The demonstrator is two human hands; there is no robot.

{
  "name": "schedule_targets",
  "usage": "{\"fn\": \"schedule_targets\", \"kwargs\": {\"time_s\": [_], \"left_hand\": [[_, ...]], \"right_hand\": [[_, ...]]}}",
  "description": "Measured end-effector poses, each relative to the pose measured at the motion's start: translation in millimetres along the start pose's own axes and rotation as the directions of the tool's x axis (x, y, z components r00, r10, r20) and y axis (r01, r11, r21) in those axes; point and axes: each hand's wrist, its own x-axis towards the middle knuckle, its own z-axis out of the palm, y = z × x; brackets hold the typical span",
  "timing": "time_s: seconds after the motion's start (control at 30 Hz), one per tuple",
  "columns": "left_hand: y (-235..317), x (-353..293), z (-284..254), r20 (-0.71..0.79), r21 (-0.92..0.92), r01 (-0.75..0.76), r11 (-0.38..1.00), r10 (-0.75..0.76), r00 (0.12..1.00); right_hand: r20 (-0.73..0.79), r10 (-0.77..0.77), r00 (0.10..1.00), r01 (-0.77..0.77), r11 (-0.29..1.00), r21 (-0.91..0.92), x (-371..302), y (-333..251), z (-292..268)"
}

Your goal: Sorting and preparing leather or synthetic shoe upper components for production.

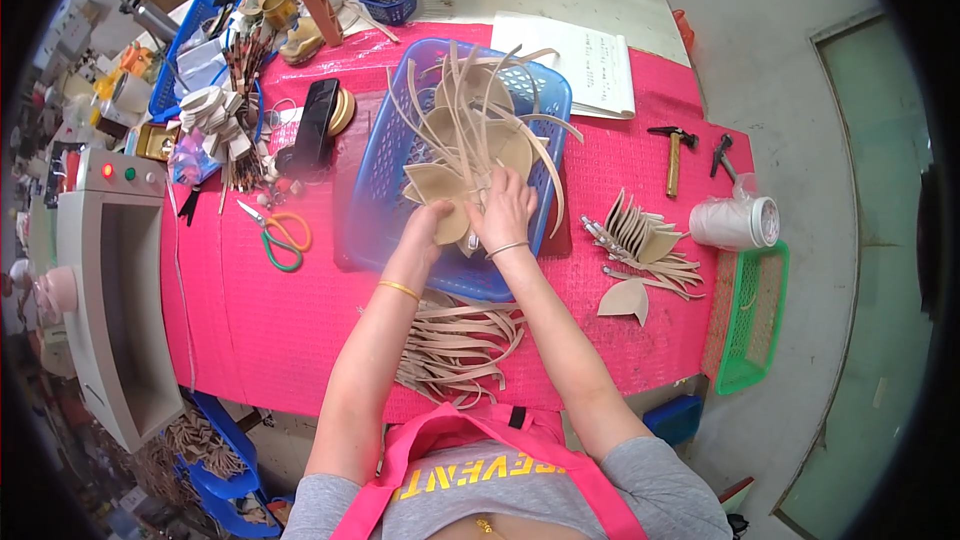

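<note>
Room on the pink tabletop (255, 335) below the scissors (268, 223), blue basket (375, 202) and strap bundle (458, 345) as obstacles rightward.

Head view, one fisheye, upright. I look from above the wearer's side of the blue basket (375, 180), facing steeply down; basket near mid-frame, close enough that the forearms (372, 335) enter below it. Coverage: pink counter (250, 330) all round the basket, straight edges bowed.

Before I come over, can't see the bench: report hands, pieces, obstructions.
Left hand at beige piece, right hand at strips. Pieces heaped in blue basket. Strips overhang its right rim; scissors lie left, clear.
</note>
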Motion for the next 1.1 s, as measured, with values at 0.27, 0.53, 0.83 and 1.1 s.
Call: {"fn": "schedule_targets", "kwargs": {"time_s": [0.27,0.53,0.83,1.1], "left_hand": [[2.0,-8.3,-1.2,0.023,0.006,0.079,0.997,-0.079,0.997],[6.3,-78.5,3.4,0.291,-0.216,-0.011,0.976,0.075,0.954],[-70.2,-148.1,66.7,0.593,0.319,-0.185,0.930,-0.044,0.804],[-200.4,-115.6,112.0,0.795,0.605,-0.786,0.126,-0.060,0.603]], "right_hand": [[0.067,0.146,0.987,-0.158,0.960,0.233,17.9,-6.0,-0.7],[0.002,-0.236,0.972,0.202,0.836,0.510,-14.1,-24.1,-71.9],[0.158,-0.197,0.968,0.051,0.766,0.641,-101.8,93.7,-175.5],[0.005,0.424,0.905,-0.241,0.503,0.830,-123.7,238.0,-227.7]]}}
